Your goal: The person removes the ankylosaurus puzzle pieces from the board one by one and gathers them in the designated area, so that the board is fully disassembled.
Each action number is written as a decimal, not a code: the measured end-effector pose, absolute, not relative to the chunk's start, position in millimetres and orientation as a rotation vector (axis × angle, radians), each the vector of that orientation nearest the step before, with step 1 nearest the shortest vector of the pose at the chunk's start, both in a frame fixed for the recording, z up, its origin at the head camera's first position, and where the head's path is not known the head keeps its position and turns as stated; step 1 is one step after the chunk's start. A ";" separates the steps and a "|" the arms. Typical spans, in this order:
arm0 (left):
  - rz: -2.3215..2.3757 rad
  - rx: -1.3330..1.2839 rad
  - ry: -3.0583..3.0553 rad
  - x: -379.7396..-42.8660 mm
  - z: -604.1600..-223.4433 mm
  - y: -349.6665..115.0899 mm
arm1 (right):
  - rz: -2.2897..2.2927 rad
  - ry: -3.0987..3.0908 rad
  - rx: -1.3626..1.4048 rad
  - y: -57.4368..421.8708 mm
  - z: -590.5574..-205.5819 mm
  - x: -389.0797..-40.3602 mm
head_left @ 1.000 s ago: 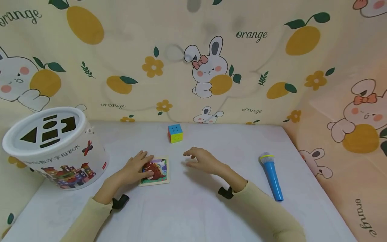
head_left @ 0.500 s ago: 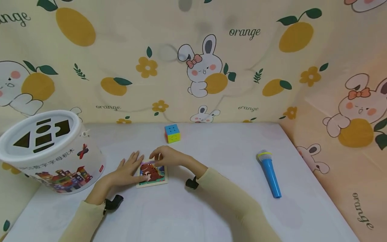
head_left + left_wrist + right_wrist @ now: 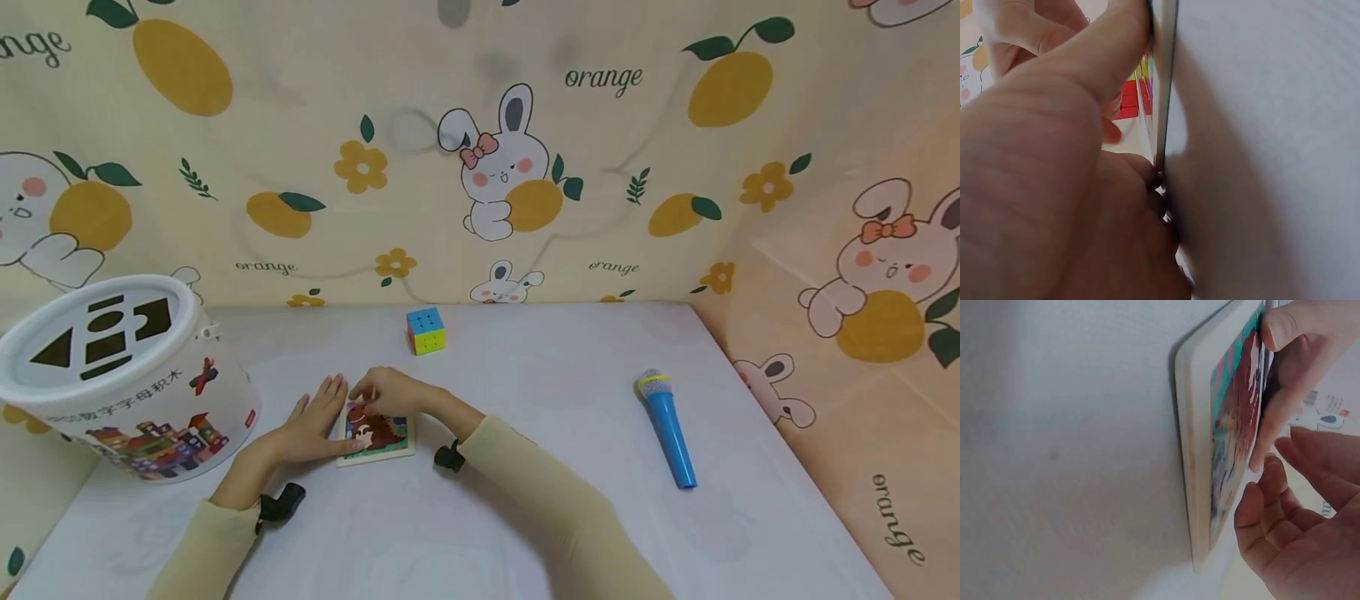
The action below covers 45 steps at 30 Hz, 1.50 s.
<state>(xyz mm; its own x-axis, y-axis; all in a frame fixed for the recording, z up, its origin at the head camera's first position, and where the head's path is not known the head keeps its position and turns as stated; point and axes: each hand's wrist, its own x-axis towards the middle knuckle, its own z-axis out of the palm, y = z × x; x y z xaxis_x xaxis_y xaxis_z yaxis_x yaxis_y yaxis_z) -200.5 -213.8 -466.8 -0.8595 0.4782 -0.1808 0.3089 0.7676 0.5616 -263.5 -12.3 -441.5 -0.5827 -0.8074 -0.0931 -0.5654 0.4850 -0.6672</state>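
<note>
A small square picture puzzle with a pale wooden border and a red-brown dinosaur lies on the white table. My left hand rests along its left side, fingers extended and thumb laid over the lower part of the picture. In the left wrist view that thumb reaches the board's edge. My right hand is over the puzzle's upper part and hides some of it. Seen from the right wrist, its bent fingers come close to the board's face and to the left fingers, with nothing visible between them and the thumb.
Behind the puzzle stands a cube puzzle with blue and yellow faces. A blue toy microphone lies to the right. At the left is a big white bucket with shaped holes in its lid. Patterned cloth backs the table.
My right hand has come left from beside the puzzle to over its upper part. The left hand has slid left to the puzzle's edge, uncovering more of the picture. The view has shifted slightly.
</note>
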 end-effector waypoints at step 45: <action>0.730 0.606 2.664 -200.8 -466.2 -214.0 | -1.054 2.394 -0.981 -25.7 -446.7 -272.7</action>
<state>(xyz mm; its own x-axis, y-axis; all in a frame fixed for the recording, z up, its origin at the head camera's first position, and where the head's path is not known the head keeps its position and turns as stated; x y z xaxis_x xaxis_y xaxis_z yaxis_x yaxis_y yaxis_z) -200.8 -214.0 -466.2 -0.8616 0.4736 -0.1826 0.3144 0.7804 0.5405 -272.7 -25.7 -446.7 -0.7008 -0.7124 -0.0353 -0.4550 0.4846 -0.7471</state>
